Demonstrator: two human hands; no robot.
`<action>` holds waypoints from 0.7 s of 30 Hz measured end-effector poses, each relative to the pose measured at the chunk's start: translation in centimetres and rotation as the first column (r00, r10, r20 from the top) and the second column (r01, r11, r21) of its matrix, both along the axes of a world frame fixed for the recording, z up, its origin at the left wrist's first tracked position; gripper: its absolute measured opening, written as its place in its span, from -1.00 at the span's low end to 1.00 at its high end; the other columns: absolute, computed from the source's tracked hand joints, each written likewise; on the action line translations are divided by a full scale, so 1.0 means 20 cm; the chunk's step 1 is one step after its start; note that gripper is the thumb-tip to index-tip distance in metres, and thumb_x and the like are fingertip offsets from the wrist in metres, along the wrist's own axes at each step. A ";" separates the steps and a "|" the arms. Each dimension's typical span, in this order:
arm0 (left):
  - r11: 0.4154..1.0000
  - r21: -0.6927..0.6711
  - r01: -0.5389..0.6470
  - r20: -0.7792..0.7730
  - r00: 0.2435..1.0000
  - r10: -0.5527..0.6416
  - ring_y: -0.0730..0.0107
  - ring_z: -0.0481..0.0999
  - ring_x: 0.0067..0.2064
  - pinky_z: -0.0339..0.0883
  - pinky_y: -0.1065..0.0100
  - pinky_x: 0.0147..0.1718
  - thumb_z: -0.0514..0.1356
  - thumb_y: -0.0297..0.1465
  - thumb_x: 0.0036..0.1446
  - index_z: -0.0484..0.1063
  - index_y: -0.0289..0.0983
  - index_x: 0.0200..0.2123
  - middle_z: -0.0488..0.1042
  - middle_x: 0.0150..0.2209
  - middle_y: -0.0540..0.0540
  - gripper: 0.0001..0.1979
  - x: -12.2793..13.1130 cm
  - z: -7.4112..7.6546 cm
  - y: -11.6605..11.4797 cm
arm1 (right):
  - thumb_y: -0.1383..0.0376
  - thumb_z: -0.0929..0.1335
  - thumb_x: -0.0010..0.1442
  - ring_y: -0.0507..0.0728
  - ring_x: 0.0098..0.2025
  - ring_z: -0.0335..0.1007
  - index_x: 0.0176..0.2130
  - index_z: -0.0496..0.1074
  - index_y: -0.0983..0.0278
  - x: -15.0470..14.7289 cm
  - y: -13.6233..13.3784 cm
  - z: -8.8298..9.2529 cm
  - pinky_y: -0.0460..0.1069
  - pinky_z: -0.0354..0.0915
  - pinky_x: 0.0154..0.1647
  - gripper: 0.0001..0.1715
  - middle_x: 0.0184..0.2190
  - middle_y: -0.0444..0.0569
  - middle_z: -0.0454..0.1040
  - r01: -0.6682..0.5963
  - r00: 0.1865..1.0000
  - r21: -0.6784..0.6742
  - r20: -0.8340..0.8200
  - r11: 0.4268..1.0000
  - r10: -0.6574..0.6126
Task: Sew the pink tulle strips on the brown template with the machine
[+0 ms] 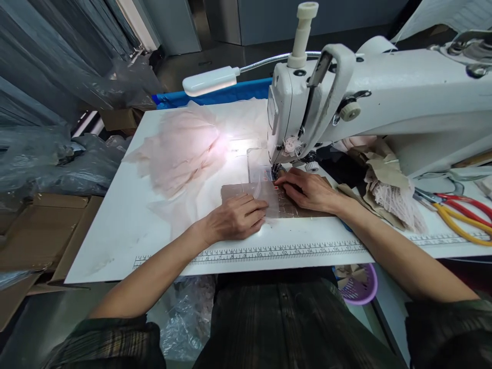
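A white sewing machine (369, 97) stands on a white table (115, 225). My left hand (236, 218) lies flat on a brown cardboard template (238, 192) with sheer pale fabric under its fingers. My right hand (307, 189) presses the template and fabric down right beside the presser foot (275, 171), fingertips almost at the needle. Sheer pink tulle fabric (184, 148) spreads away to the left rear, lit by the machine's lamp.
A gooseneck lamp (209, 81) hangs over the fabric. Red and yellow scissors (457, 210) lie at the right, next to paper scraps and pink fringe (395, 200). A ruler strip (269, 252) runs along the front edge. A purple basket (359, 284) sits below; cardboard boxes (42, 225) and plastic bags at left.
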State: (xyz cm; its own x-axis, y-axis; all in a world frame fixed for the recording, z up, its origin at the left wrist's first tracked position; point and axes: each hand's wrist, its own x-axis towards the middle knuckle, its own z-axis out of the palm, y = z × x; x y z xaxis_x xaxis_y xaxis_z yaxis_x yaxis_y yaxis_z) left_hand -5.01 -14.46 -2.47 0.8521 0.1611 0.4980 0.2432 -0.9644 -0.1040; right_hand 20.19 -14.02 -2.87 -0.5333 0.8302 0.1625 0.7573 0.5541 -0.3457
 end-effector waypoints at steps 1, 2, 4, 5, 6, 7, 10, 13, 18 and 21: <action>1.000 -0.023 0.007 0.018 1.000 -0.006 0.34 0.52 -0.30 0.41 0.26 -0.31 0.16 -0.48 0.18 0.45 -0.33 -0.35 0.59 -0.17 -0.17 -0.91 0.00 0.00 0.00 | 0.24 0.16 0.37 0.11 -0.30 0.35 0.09 0.41 0.18 0.01 0.00 -0.01 -0.04 0.20 -0.36 -0.59 -0.12 0.04 0.40 -0.020 1.000 0.013 -0.017 1.000 0.020; 0.999 -0.040 0.019 0.029 0.999 -0.018 0.33 0.52 -0.30 0.41 0.25 -0.31 0.16 -0.49 0.16 0.44 -0.32 -0.39 0.59 -0.17 -0.17 -0.91 -0.01 0.00 0.00 | 0.23 0.16 0.37 0.12 -0.27 0.35 0.13 0.39 0.15 0.01 0.00 -0.02 -0.04 0.20 -0.35 -0.57 -0.11 0.04 0.39 -0.042 0.999 0.030 -0.009 0.999 0.043; 0.996 -0.072 0.045 0.036 0.998 -0.042 0.32 0.54 -0.28 0.41 0.23 -0.29 0.16 -0.50 0.14 0.43 -0.31 -0.44 0.60 -0.19 -0.16 -0.89 -0.02 0.01 0.00 | 0.20 0.16 0.37 0.15 -0.25 0.33 0.19 0.34 0.11 -0.01 0.00 -0.02 -0.04 0.16 -0.39 -0.54 -0.11 0.07 0.38 -0.078 0.995 0.058 0.070 0.995 0.074; 0.994 -0.088 0.059 0.028 0.998 -0.056 0.32 0.54 -0.27 0.42 0.23 -0.27 0.15 -0.49 0.14 0.43 -0.31 -0.44 0.60 -0.20 -0.15 -0.88 -0.02 0.01 -0.01 | 0.18 0.17 0.37 0.16 -0.25 0.32 0.21 0.32 0.09 -0.02 0.00 -0.02 -0.04 0.12 -0.42 -0.53 -0.11 0.08 0.37 -0.083 0.990 0.063 0.122 0.995 0.075; 0.993 -0.100 0.070 0.015 0.998 -0.068 0.32 0.55 -0.26 0.43 0.23 -0.26 0.14 -0.48 0.15 0.43 -0.30 -0.45 0.60 -0.21 -0.15 -0.87 -0.02 0.02 -0.02 | 0.17 0.17 0.37 0.17 -0.25 0.32 0.21 0.32 0.10 -0.04 -0.01 -0.01 -0.04 0.09 -0.45 -0.53 -0.12 0.08 0.37 -0.078 0.984 0.061 0.168 0.995 0.066; 0.992 -0.104 0.071 -0.001 0.997 -0.072 0.33 0.55 -0.26 0.43 0.24 -0.26 0.13 -0.48 0.16 0.43 -0.30 -0.44 0.60 -0.21 -0.15 -0.85 -0.02 0.02 -0.02 | 0.17 0.16 0.37 0.18 -0.25 0.31 0.20 0.33 0.11 -0.06 -0.01 0.00 -0.04 0.06 -0.47 -0.53 -0.13 0.09 0.37 -0.064 0.978 0.056 0.200 0.996 0.052; 0.996 -0.085 0.024 -0.020 0.999 -0.025 0.32 0.56 -0.25 0.45 0.25 -0.28 0.12 -0.48 0.19 0.45 -0.30 -0.42 0.60 -0.17 -0.17 -0.84 -0.02 0.00 -0.03 | 0.17 0.16 0.37 0.18 -0.26 0.32 0.14 0.38 0.20 -0.08 -0.02 0.01 -0.04 0.06 -0.48 -0.55 -0.14 0.10 0.38 -0.014 0.980 0.046 0.200 0.999 0.004; 0.996 -0.090 -0.017 0.004 1.000 0.017 0.30 0.57 -0.23 0.47 0.24 -0.26 0.13 -0.47 0.19 0.48 -0.31 -0.34 0.60 -0.16 -0.17 -0.87 -0.01 -0.01 -0.02 | 0.19 0.16 0.37 0.14 -0.30 0.33 0.16 0.38 0.19 -0.05 -0.04 0.00 -0.04 0.13 -0.45 -0.55 -0.15 0.07 0.40 0.023 0.996 0.050 0.083 0.998 -0.027; 0.994 -0.110 0.004 0.073 0.997 0.004 0.39 0.56 -0.32 0.44 0.29 -0.33 0.17 -0.43 0.19 0.49 -0.29 -0.32 0.61 -0.17 -0.11 -0.91 -0.02 -0.02 0.02 | 0.30 0.19 0.32 0.11 -0.25 0.35 0.16 0.40 0.11 -0.01 -0.05 -0.03 -0.04 0.25 -0.29 -0.53 -0.12 0.02 0.40 0.036 0.998 0.019 -0.056 0.999 -0.035; 0.992 -0.120 0.037 0.100 0.995 -0.025 0.40 0.56 -0.32 0.42 0.29 -0.32 0.19 -0.45 0.18 0.48 -0.29 -0.31 0.61 -0.17 -0.11 -0.93 -0.03 -0.01 0.04 | 0.32 0.21 0.29 0.10 -0.25 0.34 0.12 0.44 0.08 -0.01 -0.04 -0.04 -0.03 0.25 -0.27 -0.53 -0.13 0.00 0.39 -0.017 0.996 0.007 -0.088 1.000 0.017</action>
State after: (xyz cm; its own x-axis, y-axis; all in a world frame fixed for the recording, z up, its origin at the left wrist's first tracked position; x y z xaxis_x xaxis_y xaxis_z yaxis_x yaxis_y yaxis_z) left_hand -5.64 -13.74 -2.62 0.8053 0.2001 0.5580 0.2167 -0.9755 0.0372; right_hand 20.08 -14.81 -3.76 -0.5307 0.8200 0.2142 0.7145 0.5688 -0.4073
